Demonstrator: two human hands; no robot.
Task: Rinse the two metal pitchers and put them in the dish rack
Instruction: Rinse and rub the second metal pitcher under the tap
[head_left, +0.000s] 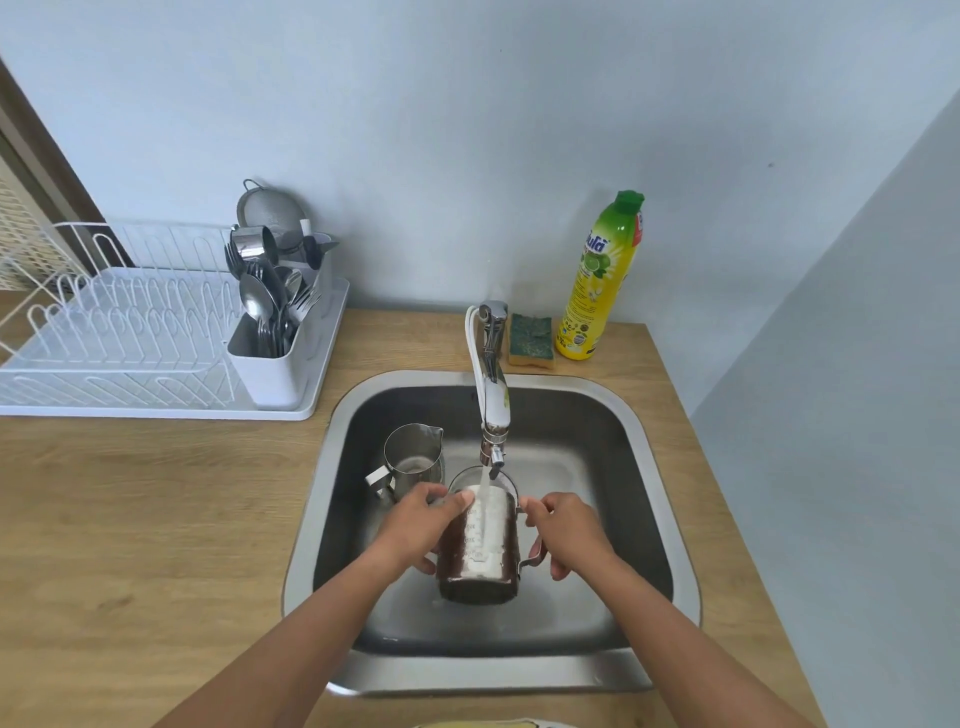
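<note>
We are looking down at a light wood-grain table (156, 519) pushed into a corner of pale blue-grey walls (467, 130), with a steel sink (644, 415) set into it. Water runs from the chrome tap (492, 384) onto the larger metal pitcher (480, 551), which we hold tilted inside the sink under the stream. Our left hand (418, 525) is wrapped around its side near the rim, and our right hand (563, 530) is curled at the handle side; the fingers appear to grip the handle, though the view there is not clear enough for us to be sure. The second metal pitcher (413, 457) stands upright on the sink floor, just behind and left of the first, its spout toward the back.

On the table to the left sits a white dish rack (130, 338) on its tray, its wire slots bare, with a cutlery holder (270, 364) full of spoons and forks at its right end. Behind the sink, by the wall, a green-topped sponge (530, 338) lies beside a yellow bottle of dish soap (602, 280). A dark wooden frame (41, 140) edges the far left.
</note>
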